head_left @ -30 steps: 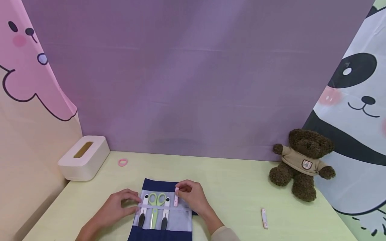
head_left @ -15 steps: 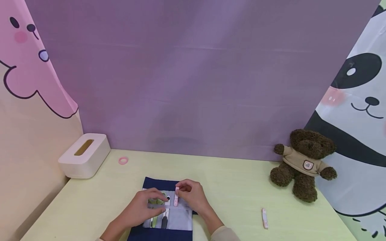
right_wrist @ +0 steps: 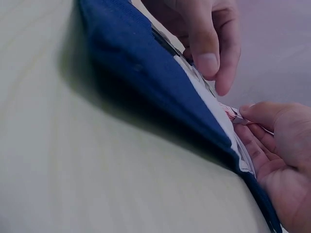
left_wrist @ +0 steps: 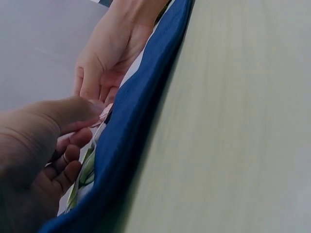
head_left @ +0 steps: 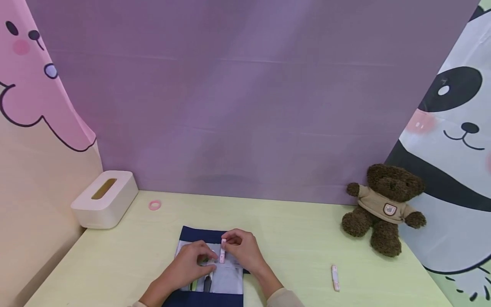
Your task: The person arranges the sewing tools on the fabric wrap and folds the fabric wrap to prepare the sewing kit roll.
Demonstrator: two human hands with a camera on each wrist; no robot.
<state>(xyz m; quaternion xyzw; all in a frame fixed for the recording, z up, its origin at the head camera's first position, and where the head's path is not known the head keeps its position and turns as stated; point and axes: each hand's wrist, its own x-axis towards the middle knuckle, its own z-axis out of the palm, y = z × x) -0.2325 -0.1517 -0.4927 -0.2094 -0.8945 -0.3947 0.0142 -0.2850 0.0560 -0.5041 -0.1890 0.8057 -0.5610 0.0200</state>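
A navy fabric tool case with a pale lining lies unfolded on the table in the head view. My right hand pinches the top of a slim pink-and-white strip with printed marks, held upright over the lining near the cross band. Left of it, my left hand hovers over the case, thumb and forefinger apart beside the strip, with nothing visible between them. It hides most of the green scissors and a white tool with a dark end. Another such tool is hidden from view.
A second pink-and-white strip lies on the table to the right. At the back left are a white tissue box and a pink ring. A brown teddy bear sits at the back right against the wall hanging.
My left hand has moved right from the case's left edge, across the scissors, to beside the pink strip. My right hand keeps its pinch on the strip, almost in place.
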